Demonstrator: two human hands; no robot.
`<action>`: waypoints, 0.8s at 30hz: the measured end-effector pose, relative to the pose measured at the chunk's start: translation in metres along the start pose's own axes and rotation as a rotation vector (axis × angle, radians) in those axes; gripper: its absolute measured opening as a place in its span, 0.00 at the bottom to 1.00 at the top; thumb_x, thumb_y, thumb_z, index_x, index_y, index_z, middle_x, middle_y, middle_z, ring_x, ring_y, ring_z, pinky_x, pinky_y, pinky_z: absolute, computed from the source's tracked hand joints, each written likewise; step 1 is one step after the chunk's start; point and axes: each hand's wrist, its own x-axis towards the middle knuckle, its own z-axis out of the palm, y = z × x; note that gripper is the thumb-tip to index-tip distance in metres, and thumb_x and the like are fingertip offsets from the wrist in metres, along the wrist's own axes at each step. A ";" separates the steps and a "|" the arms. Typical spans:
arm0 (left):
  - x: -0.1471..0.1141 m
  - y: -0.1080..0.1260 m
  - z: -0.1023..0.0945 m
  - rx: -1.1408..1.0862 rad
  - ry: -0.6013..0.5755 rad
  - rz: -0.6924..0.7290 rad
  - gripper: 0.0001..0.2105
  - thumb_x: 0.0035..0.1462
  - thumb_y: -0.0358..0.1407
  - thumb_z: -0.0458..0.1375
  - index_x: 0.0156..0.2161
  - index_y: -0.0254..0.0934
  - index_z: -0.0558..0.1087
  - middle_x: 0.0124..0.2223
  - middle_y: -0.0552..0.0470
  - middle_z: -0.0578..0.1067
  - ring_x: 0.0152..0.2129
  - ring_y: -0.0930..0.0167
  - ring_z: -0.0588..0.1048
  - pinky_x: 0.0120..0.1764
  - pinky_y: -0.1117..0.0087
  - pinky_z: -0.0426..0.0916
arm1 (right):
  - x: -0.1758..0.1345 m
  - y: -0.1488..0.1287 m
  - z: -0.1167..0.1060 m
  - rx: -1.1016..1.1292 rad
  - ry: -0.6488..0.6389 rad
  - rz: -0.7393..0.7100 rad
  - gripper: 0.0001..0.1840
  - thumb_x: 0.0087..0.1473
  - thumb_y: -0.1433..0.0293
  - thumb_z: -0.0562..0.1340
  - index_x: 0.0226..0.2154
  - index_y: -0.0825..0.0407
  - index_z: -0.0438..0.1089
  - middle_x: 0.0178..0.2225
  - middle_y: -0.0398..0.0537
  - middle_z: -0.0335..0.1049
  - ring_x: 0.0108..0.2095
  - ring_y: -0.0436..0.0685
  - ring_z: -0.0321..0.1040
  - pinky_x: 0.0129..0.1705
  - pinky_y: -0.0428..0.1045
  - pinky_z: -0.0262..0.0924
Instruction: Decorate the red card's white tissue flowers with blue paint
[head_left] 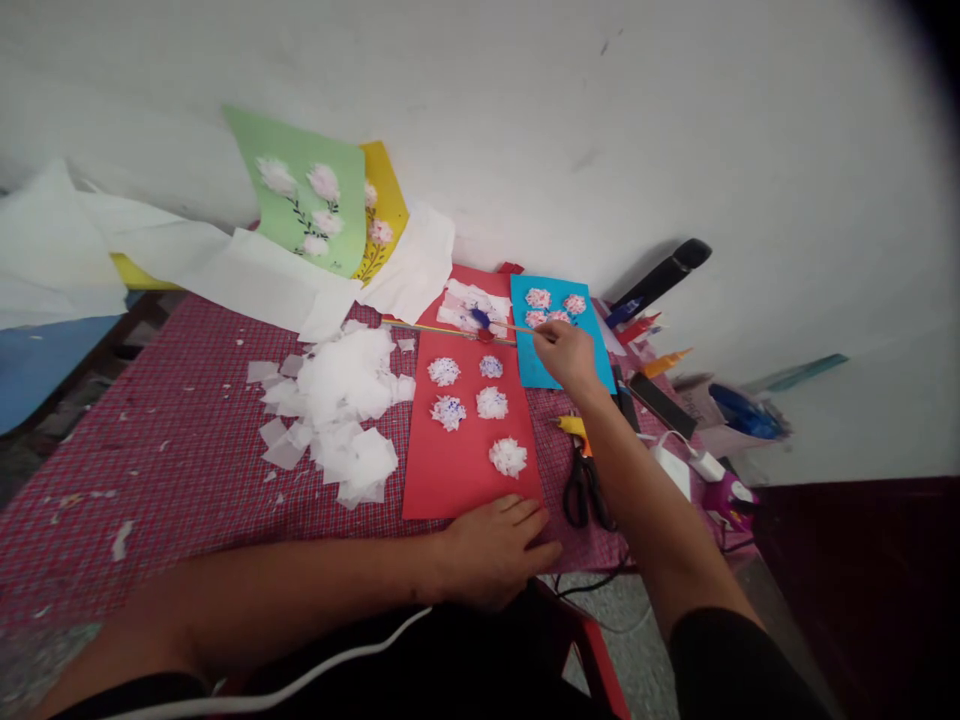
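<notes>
- Stick (517,328) in hand, a person works at a cloth-covered table (210,450) set against a pale wall; the right hand (570,355) is closed around the near end of the slim tool, fingers bunched tightly.
- The stick's far end meets a dark blue patch over a stained white paper (454,300) at the top of the workspace; whether the blue belongs to the tip or the paper is hard to tell.
- The left hand (495,550) lies palm down, fingers loosely spread across the lower edge of a red card (450,480), gripping nothing visible; what is under the palm cannot be seen.
- Five crinkled paper flowers (448,413) sit on the red card, several specked with blue, the one nearest the left hand plain white.
- Left of the card, a heap of white tissue squares (349,375) spreads over the cloth.
- Just beyond the right hand, a blue card (540,375) carries red-specked flowers; scissors (577,490) with black handles lie beside the right forearm.
- Behind the heap, a green card (341,185) bearing pale blossoms leans near the wall.
</notes>
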 end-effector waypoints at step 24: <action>0.000 0.000 -0.004 -0.024 -0.039 -0.009 0.26 0.66 0.42 0.57 0.66 0.35 0.65 0.66 0.33 0.68 0.63 0.52 0.68 0.64 0.52 0.62 | -0.044 0.019 -0.025 0.269 0.007 0.158 0.14 0.52 0.64 0.63 0.36 0.53 0.81 0.32 0.49 0.81 0.34 0.60 0.75 0.36 0.52 0.67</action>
